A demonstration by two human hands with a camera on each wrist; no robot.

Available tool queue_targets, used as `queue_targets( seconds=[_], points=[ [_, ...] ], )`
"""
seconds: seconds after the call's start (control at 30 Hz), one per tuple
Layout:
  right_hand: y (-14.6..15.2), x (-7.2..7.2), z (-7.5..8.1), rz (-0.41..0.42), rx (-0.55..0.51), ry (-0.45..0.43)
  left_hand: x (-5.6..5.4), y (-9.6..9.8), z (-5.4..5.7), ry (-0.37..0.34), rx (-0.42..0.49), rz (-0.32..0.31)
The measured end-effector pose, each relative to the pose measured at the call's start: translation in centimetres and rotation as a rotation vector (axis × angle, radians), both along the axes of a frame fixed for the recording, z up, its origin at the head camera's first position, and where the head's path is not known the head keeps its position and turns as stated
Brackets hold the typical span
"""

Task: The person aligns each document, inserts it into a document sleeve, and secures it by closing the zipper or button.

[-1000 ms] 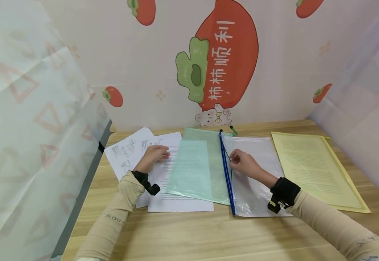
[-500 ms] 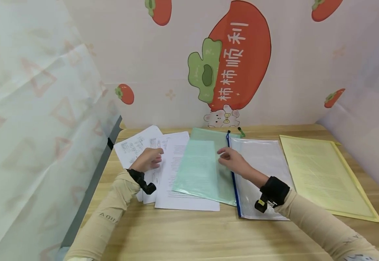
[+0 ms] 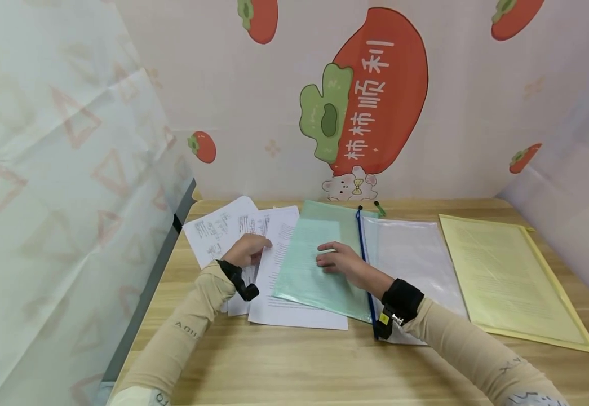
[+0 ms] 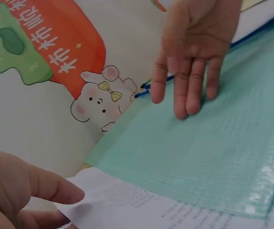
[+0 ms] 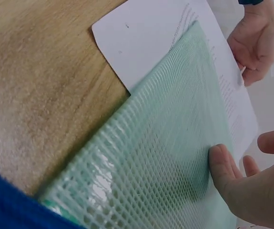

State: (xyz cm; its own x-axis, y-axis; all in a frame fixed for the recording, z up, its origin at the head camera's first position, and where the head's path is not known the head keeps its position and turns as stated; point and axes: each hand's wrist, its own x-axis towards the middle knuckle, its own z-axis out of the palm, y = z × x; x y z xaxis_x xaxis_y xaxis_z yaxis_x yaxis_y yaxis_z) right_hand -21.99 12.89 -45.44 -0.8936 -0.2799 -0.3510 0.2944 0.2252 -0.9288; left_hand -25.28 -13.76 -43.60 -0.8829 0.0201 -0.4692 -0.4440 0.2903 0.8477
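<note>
My left hand (image 3: 246,251) pinches the left edge of a printed sheet (image 3: 294,317) between thumb and fingers. The sheet lies partly under a mint-green mesh zip folder (image 3: 345,307), and its edge shows between the fingers in the left wrist view. My right hand (image 3: 342,264) is over the green folder, fingers loosely extended and holding nothing. In the right wrist view a fingertip (image 5: 218,155) is right at the folder's surface. Through the green mesh a paler page shape shows inside.
More printed sheets (image 3: 218,228) fan out at the left. A clear zip folder (image 3: 406,242) with a blue zip overlaps the green folder's right side. Farther right lies a yellow folder (image 3: 507,276) with a page inside. A printed wall covering (image 3: 264,90) stands behind the wooden table (image 3: 294,366).
My right hand has left the clear folder's blue zip edge and moved left over the green folder. My left hand, earlier over the papers, now pinches the printed sheet's edge. The head view has shifted slightly.
</note>
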Motion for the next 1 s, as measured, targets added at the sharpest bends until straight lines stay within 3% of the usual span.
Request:
queue_targets(
  seconds=[0.1, 0.17, 0.3, 0.63, 1.0],
  points=[
    [-0.1, -0.1, 0.0, 0.0, -0.009, -0.008, 0.6, 0.1, -0.8, 0.112, -0.014, -0.115],
    [-0.3, -0.2, 0.0, -0.008, -0.02, -0.009, 0.8, -0.2, -1.2, 0.163, 0.008, -0.135],
    [-0.7, -0.3, 0.3, -0.027, -0.029, -0.001, 0.9, -1.9, -1.3, 0.188, 0.02, -0.07],
    [-2.4, -0.8, 0.6, -0.08, -0.034, 0.011, 1.8, -8.0, 0.2, 0.214, 0.082, 0.011],
    [-7.1, -2.3, 0.3, -0.008, -0.141, 0.034, 3.6, -10.5, 1.9, 0.314, 0.137, 0.131]
  ],
)
